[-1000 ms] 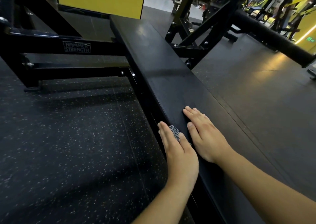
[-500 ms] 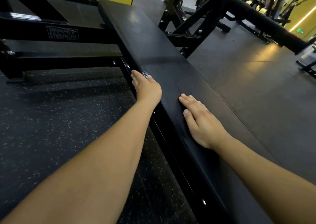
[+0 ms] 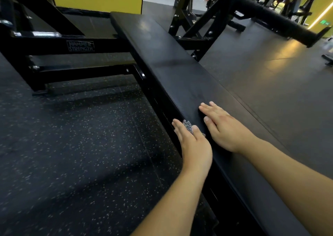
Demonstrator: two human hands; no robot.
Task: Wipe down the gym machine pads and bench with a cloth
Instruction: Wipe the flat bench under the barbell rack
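A long black padded bench [image 3: 162,55] runs from the near right to the far middle. My left hand [image 3: 193,145] presses a small grey speckled cloth [image 3: 187,126] against the bench's left side edge; only a bit of the cloth shows between the fingers. My right hand [image 3: 224,127] lies flat on the bench top just to the right, fingers straight, holding nothing.
A black steel frame [image 3: 81,45] marked Hammer Strength stands left of the bench on speckled rubber flooring. A black frame upright [image 3: 201,25] and a thick padded bar [image 3: 275,23] stand at the far right. Yellow walls rise behind.
My left hand slid far up the bench's left edge with the cloth, then came back toward me. My right hand stayed flat on the bench top.
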